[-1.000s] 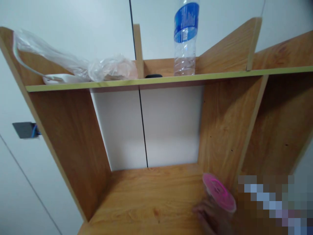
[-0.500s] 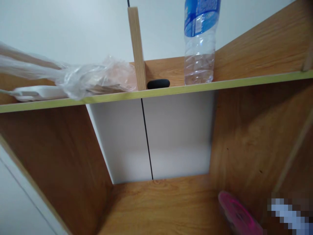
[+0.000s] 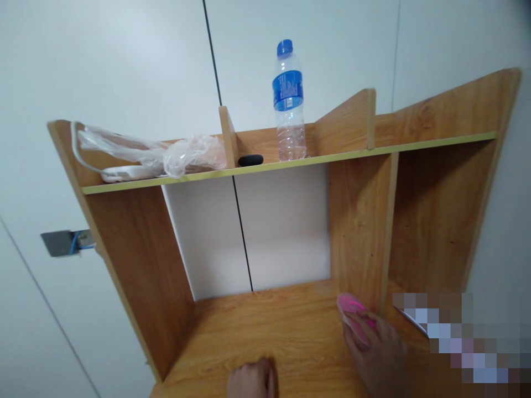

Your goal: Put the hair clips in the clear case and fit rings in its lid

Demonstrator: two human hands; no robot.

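Observation:
My right hand point(image 3: 379, 351) is wrapped around a pink oval object point(image 3: 357, 312) with a paler rim. It is at the right of the desk top point(image 3: 265, 326), by the foot of the wooden upright panel point(image 3: 360, 232). The exact kind of the pink thing is unclear, as my fingers cover part of it. My left hand point(image 3: 251, 380) rests as a fist on the desk near the bottom edge of the view. Nothing shows in its curled fingers.
Above the desk runs a wooden shelf point(image 3: 265, 167). On it stand a water bottle point(image 3: 290, 105) with a blue cap, a small black oval item point(image 3: 251, 160), a crumpled clear plastic bag point(image 3: 194, 156) and a white device point(image 3: 128, 173) with a cable. A wall socket point(image 3: 62, 243) is at left.
The view has drawn back, so the whole shelf and bottle show. Both my hands have come into sight, the right one gripping the pink object, which was seen partly at the lower right.

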